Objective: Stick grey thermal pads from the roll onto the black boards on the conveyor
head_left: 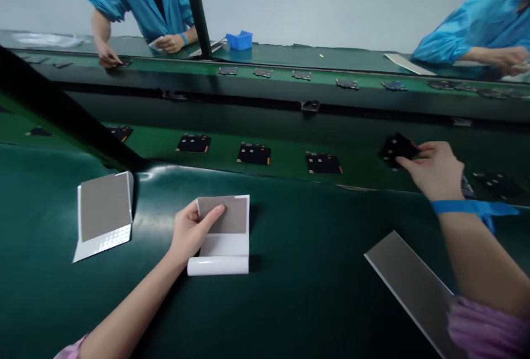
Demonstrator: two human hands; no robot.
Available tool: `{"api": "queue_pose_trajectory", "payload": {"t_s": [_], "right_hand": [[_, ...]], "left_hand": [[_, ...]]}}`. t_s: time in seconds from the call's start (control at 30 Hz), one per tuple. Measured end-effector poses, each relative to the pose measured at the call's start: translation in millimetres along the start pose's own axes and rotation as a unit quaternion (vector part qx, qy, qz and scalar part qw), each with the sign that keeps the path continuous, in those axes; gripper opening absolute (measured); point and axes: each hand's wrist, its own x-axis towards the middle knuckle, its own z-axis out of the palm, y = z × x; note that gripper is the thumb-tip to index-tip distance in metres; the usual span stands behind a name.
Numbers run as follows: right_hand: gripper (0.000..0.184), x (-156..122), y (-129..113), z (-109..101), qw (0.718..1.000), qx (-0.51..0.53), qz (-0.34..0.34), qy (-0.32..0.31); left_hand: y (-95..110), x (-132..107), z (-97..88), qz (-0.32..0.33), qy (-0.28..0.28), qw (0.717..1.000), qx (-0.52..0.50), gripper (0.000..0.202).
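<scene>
Figure: A black board (397,150) and a backed sheet (232,220), one in each hand.
The right hand (439,168) pinches the board between thumb and fingers at the green strip (287,154), contact with the strip being unclear; the left hand (194,229) grips the sheet's left side, thumb above, on the table (290,304); the sheet's lower part is bare white and curls at the near end, so it appears partly used, with grey left above; other boards (254,153) lie along the strip, though which are finished cannot be told; the widest room for moving lies between the held sheet and a loose grey strip (408,276) at right; the slanting post (83,121) limits reach at left.
</scene>
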Motion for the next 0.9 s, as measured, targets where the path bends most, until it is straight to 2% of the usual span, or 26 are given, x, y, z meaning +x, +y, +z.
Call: {"api": "queue_pose_trajectory", "payload": {"t_s": [0.03,0.07,0.13,0.2,0.23,0.27,0.33,0.4,0.47,0.53,0.73,0.83,0.9], "right_hand": [[0.026,-8.1,-6.8,-4.1,0.999,-0.026,-0.021,0.002],[0.020,-16.8,-13.8,-6.0,0.997,-0.050,-0.045,-0.026],[0.014,-36.0,-29.6,-2.8,0.985,-0.064,-0.098,-0.130],[0.025,-59.6,-50.5,7.3,0.968,0.009,-0.165,-0.186],[0.031,-73.9,-63.3,13.1,0.957,0.067,-0.214,-0.184],[0.036,-90.0,-77.6,18.4,0.940,0.133,-0.272,-0.159],[0.035,-125.1,-108.1,25.2,0.879,0.243,-0.376,-0.167],[0.028,-157.8,-136.6,26.6,0.830,0.308,-0.424,-0.191],[0.023,-180.9,-158.0,25.0,0.804,0.347,-0.438,-0.202],[0.020,-192.7,-170.2,23.4,0.793,0.367,-0.440,-0.206],[0.019,-202.4,-173.4,24.3,0.794,0.382,-0.428,-0.201],[0.014,-192.7,-165.8,25.9,0.799,0.398,-0.416,-0.172],[0.011,-168.2,-153.3,27.3,0.814,0.397,-0.399,-0.144]], "left_hand": [[0.1,-0.3,0.2,0.005,-0.009,1.000,-0.006,0.034],[-0.1,-0.6,0.3,0.011,-0.019,1.000,-0.013,0.032],[-1.2,-1.1,0.2,0.022,-0.038,0.999,-0.027,0.030],[-2.5,-1.5,-0.2,0.035,-0.055,0.997,-0.037,0.030],[-3.0,-1.8,-0.4,0.040,-0.064,0.996,-0.040,0.030],[-3.3,-2.2,-0.5,0.044,-0.074,0.995,-0.042,0.030],[-3.3,-3.5,-0.5,0.050,-0.093,0.993,-0.048,0.030],[-3.2,-5.3,-0.1,0.052,-0.106,0.991,-0.056,0.030],[-3.4,-7.0,0.3,0.052,-0.115,0.990,-0.064,0.030],[-4.1,-8.0,0.6,0.057,-0.122,0.988,-0.069,0.030],[-3.0,-8.8,2.3,0.039,-0.130,0.988,-0.076,0.029],[-0.9,-9.6,3.7,0.014,-0.146,0.984,-0.099,0.027],[-0.5,-9.9,4.3,0.007,-0.152,0.983,-0.105,0.026]]}}
